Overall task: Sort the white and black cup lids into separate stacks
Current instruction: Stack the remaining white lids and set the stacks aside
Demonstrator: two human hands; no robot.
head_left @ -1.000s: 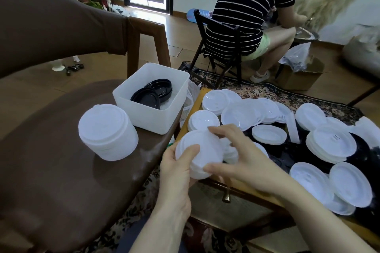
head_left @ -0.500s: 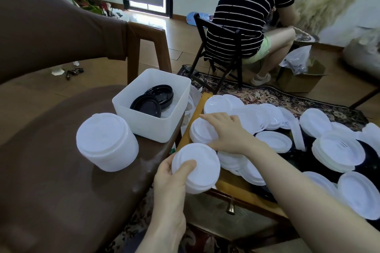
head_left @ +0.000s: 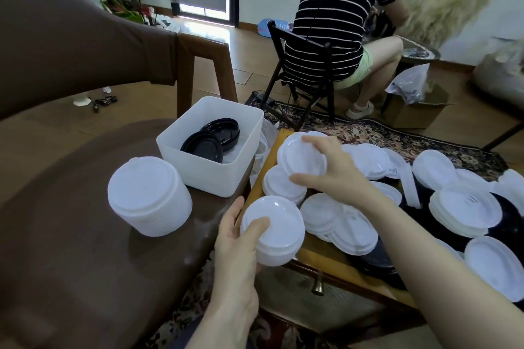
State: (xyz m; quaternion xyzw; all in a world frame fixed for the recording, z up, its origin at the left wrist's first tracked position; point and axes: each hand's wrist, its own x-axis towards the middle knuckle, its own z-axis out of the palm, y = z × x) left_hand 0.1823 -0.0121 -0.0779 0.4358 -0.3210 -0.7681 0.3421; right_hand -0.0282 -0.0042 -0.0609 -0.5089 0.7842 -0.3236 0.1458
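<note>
The left hand point(head_left: 236, 238) grips a short stack of white round plastic cup lids point(head_left: 273, 231), thumb curled over its top. Just beyond it, the right hand point(head_left: 330, 170) pinches a single white plastic lid point(head_left: 300, 157) by the rim, tilted above more loose white lids point(head_left: 340, 221). Left of both hands sits a tall white lid stack point(head_left: 149, 195) and a translucent white square bin point(head_left: 212, 147) holding black round lids point(head_left: 212, 139).

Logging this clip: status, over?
Left hand holds small white stack. Right hand grips a white lid. Black lids binned. Nothing in the way.
</note>
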